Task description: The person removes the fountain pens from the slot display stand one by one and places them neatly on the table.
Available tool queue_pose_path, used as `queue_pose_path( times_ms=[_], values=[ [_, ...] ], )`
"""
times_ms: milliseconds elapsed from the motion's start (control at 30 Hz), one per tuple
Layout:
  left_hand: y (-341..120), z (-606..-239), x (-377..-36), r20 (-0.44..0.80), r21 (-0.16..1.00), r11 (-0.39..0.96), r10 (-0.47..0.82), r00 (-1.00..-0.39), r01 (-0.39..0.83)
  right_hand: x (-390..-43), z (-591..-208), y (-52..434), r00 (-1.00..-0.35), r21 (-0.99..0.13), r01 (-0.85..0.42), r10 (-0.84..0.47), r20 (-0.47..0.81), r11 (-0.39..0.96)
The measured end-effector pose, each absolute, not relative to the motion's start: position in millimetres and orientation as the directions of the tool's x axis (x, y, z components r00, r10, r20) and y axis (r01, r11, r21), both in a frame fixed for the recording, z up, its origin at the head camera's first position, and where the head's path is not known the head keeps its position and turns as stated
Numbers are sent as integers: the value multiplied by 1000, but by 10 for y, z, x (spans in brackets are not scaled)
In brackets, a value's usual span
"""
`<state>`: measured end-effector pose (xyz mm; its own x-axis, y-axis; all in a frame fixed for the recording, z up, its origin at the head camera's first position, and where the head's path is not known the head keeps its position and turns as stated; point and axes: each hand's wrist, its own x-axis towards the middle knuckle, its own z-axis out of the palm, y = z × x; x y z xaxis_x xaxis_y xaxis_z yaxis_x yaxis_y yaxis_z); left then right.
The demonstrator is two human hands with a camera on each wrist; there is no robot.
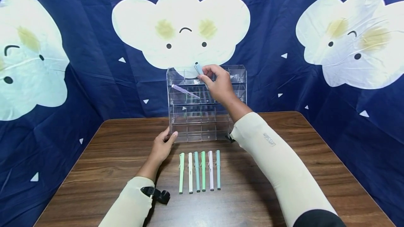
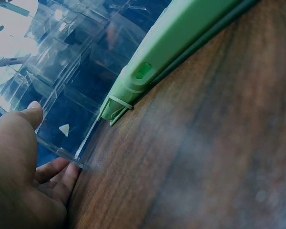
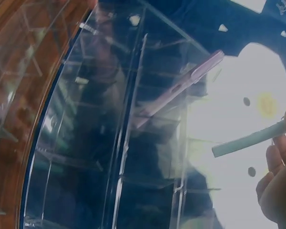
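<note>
A clear acrylic tiered organizer (image 1: 205, 115) stands at the back of the wooden table (image 1: 284, 143). My right hand (image 1: 217, 83) pinches a light blue pen (image 1: 199, 68) at the organizer's top row; the same light blue pen (image 3: 248, 140) juts from my fingers (image 3: 279, 157) in the right wrist view. A lilac pen (image 1: 185, 91) lies slanted in an upper compartment, and the lilac pen (image 3: 181, 86) shows through the acrylic. My left hand (image 1: 162, 146) holds the organizer's lower left corner (image 2: 62, 152), thumb (image 2: 31, 114) on the front. Several pastel pens (image 1: 199, 171) lie in a row in front.
A green pen (image 2: 181, 38) fills the top of the left wrist view on the wood. A blue cloth with cloud faces (image 1: 183, 27) hangs behind and to both sides. A black strap clip (image 1: 157, 194) sits on my left wrist.
</note>
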<state>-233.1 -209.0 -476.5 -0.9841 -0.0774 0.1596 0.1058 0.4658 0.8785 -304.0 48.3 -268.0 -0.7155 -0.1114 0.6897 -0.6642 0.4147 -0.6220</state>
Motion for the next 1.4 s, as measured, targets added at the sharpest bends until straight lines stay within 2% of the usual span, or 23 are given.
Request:
queue_pose_path(
  times_ms=[633,900,1200,1400],
  values=[
    [-2086,-4780,-2336,146,881,465,-88,-985,89,-2523,-2994,582,-755,-712,-654,-276,595,255],
    [-2083,-4770,-2346,145,886,455,-84,-986,91,-2388,-3243,700,-780,-701,-623,-334,529,346],
    [-2078,-4780,-2328,156,882,461,-92,-984,96,-2234,-3506,838,-798,-732,-593,-365,480,335],
    [-2081,-4785,-2332,152,890,444,-85,-985,99,-2153,-3683,908,-844,-847,-493,-345,410,200]
  ],
)
